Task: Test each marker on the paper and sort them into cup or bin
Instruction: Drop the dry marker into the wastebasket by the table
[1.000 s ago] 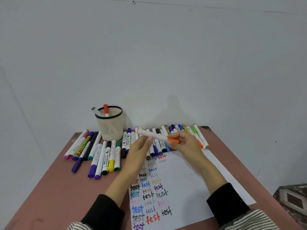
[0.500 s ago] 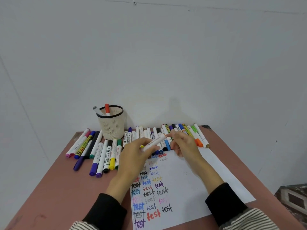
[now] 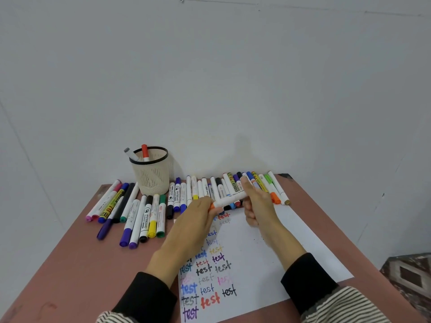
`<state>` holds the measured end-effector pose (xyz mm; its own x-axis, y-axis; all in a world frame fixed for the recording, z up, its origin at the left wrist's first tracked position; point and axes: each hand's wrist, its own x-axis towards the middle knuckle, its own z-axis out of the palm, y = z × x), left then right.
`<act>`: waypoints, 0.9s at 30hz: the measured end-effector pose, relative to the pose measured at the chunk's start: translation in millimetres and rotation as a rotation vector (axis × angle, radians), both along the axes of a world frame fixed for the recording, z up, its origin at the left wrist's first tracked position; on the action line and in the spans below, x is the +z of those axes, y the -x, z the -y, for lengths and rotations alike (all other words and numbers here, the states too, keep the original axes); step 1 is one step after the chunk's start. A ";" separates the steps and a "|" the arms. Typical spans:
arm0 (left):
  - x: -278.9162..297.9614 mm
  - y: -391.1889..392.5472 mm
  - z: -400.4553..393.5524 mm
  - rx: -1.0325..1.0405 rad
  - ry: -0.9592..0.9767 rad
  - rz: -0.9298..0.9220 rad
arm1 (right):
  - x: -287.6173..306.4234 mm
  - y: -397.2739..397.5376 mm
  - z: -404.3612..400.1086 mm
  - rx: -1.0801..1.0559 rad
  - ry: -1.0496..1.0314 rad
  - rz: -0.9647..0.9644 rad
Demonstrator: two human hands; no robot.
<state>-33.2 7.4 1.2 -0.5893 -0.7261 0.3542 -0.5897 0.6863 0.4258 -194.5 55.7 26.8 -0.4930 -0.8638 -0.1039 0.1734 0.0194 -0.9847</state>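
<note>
Marker (image 3: 229, 199) with a white barrel and an orange end is being held level above the far edge of the paper (image 3: 268, 257), both hands gripping it. The left hand (image 3: 198, 220) is closing its fingers (image 3: 215, 209) around the orange end, while the right hand (image 3: 256, 203) is wrapping its fingers around the other end of the barrel. Both hands are hovering just in front of a row of markers (image 3: 221, 190) lying side by side along the back of the table (image 3: 70, 264). A second group of markers (image 3: 130, 210) is lying to the left, beside a pale mesh cup (image 3: 152, 174) with a dark rim, which is standing upright near the wall and holding an orange-capped marker (image 3: 144, 152) and a grey-capped one (image 3: 130, 153). The paper is lying flat under the forearms, carrying columns of the word "test" in many colours. Black sleeves with striped cuffs are covering the wrists.
</note>
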 end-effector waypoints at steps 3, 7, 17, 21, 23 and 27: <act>1.9 1.0 -1.6 -0.044 -0.012 0.057 | 0.6 -2.1 -1.7 0.035 -0.125 0.016; 4.9 3.2 -5.3 -0.055 0.038 0.123 | -1.3 -0.7 -0.2 0.029 -0.164 0.052; 0.5 3.2 -4.0 -0.068 0.031 0.127 | -4.0 2.5 1.3 0.031 -0.102 -0.011; -3.0 2.2 1.4 -0.083 0.060 0.114 | 0.8 -2.5 -6.0 0.235 -0.061 -0.001; -4.3 3.2 1.9 -0.127 -0.015 0.056 | -0.4 -2.8 -5.0 0.266 -0.032 -0.028; -9.4 0.0 5.7 -0.153 -0.250 -0.162 | -1.5 0.3 -3.9 0.142 0.066 0.087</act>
